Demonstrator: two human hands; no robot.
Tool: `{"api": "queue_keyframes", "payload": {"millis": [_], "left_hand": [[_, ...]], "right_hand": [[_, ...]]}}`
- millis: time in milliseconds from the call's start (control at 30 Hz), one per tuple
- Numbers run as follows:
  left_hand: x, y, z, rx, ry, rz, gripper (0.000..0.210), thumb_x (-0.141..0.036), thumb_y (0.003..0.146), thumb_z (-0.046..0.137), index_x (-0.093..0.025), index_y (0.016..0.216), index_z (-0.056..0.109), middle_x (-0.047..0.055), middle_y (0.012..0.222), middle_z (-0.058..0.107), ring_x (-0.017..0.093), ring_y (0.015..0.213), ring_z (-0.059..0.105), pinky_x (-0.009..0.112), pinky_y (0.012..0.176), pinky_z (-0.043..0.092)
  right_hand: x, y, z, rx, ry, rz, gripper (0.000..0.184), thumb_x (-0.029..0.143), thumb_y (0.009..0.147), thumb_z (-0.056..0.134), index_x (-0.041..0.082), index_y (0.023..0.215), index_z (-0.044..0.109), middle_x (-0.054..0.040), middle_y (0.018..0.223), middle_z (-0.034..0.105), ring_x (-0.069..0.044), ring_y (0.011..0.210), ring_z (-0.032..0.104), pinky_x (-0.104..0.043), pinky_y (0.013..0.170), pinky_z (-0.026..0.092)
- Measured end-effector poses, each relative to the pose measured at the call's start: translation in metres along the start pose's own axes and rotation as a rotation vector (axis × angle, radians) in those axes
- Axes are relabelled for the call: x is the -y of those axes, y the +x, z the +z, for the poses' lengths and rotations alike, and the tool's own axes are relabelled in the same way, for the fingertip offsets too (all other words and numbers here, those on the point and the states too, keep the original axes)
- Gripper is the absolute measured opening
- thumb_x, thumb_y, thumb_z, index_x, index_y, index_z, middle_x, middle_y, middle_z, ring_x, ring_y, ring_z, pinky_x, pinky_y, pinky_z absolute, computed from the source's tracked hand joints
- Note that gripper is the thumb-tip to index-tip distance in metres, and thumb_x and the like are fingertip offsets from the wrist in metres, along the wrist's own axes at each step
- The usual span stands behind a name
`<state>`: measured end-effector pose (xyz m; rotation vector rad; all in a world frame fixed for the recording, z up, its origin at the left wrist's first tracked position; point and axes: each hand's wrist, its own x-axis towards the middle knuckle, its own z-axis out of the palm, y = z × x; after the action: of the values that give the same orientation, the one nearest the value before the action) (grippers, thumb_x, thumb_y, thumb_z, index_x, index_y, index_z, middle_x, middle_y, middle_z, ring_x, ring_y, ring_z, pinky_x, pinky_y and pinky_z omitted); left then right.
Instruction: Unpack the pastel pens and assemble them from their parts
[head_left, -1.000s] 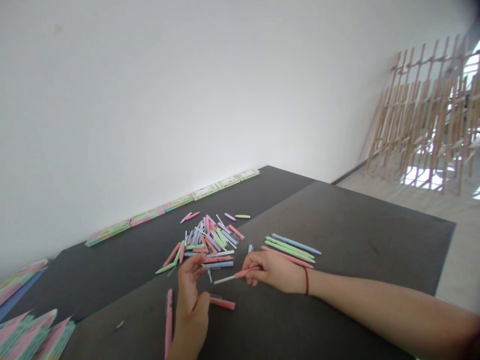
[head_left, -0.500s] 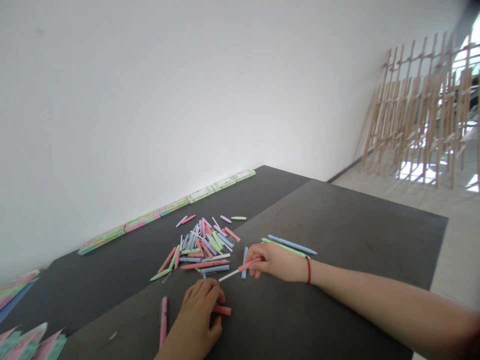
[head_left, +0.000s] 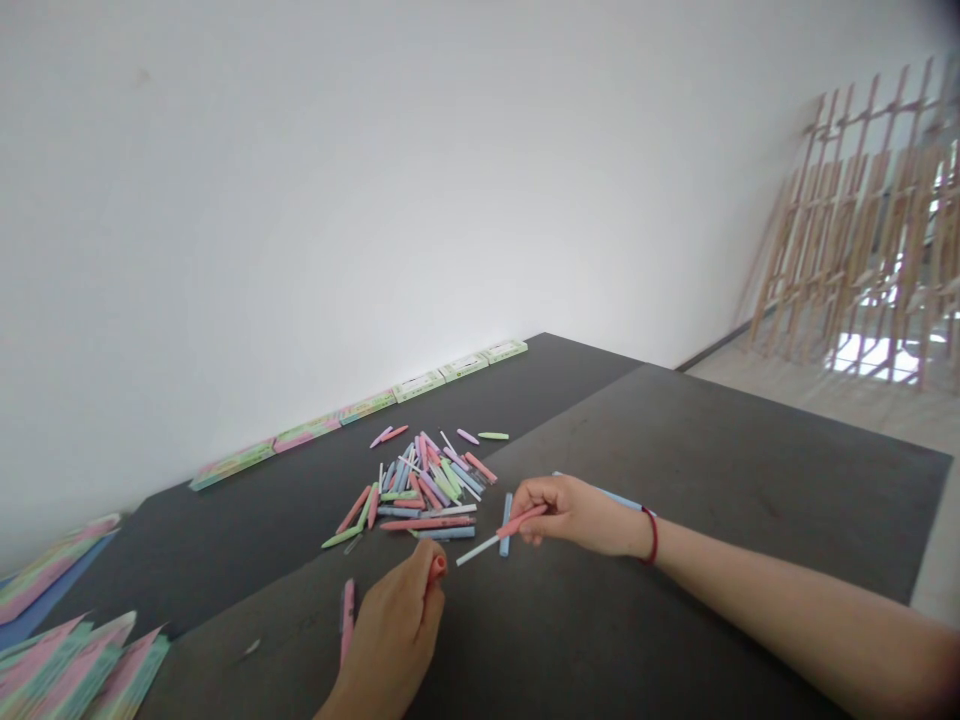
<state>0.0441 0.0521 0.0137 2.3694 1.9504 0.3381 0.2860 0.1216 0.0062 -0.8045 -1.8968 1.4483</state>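
My left hand (head_left: 397,625) is closed around a coral pen barrel (head_left: 438,568); only its round open end shows between thumb and forefinger. Pinched in my right hand (head_left: 574,515) is a coral pen grip section (head_left: 523,520), with a white refill (head_left: 477,551) sticking out toward the left hand. The refill's end is apart from the barrel. Under the right fingers lies a short blue barrel (head_left: 505,542). Beyond the right wrist a blue pen (head_left: 628,500) is partly hidden. A pink barrel with a clip (head_left: 347,610) rests left of my left hand.
Past my hands, a heap of pastel pen parts (head_left: 431,482) lies on the dark table (head_left: 720,480). Flat printed boxes (head_left: 307,432) line the white wall. Pink and green packets (head_left: 112,665) are at the lower left. Wooden racks (head_left: 862,230) stand at the far right.
My left hand has turned, swinging the barrel's open end from pointing right to facing up toward me. The right hand still holds the grip section and refill. The view has shifted slightly left.
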Motion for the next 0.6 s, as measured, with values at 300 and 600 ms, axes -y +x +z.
{"api": "queue_keyframes", "payload": {"millis": [300,600], "left_hand": [[0.001,0.001,0.012,0.035,-0.036,0.035,0.022,-0.011,0.083,0.034,-0.026,0.081,0.049,-0.006,0.073,0.068,0.017,0.073,0.064,0.027,0.071,0.036],[-0.013,0.000,0.013,0.075,0.083,0.129,0.019,-0.011,0.082,0.037,-0.025,0.076,0.048,-0.002,0.070,0.065,0.018,0.071,0.062,0.027,0.068,0.036]], "right_hand": [[0.002,-0.003,0.007,-0.046,-0.261,-0.042,0.022,0.036,0.084,0.058,0.016,0.089,0.063,-0.0037,0.078,0.067,-0.013,0.068,0.059,-0.022,0.058,0.042],[-0.003,-0.008,0.023,-0.047,-0.511,-0.106,0.016,0.030,0.084,0.058,0.018,0.091,0.066,-0.0017,0.079,0.068,-0.013,0.067,0.057,-0.021,0.057,0.038]]}}
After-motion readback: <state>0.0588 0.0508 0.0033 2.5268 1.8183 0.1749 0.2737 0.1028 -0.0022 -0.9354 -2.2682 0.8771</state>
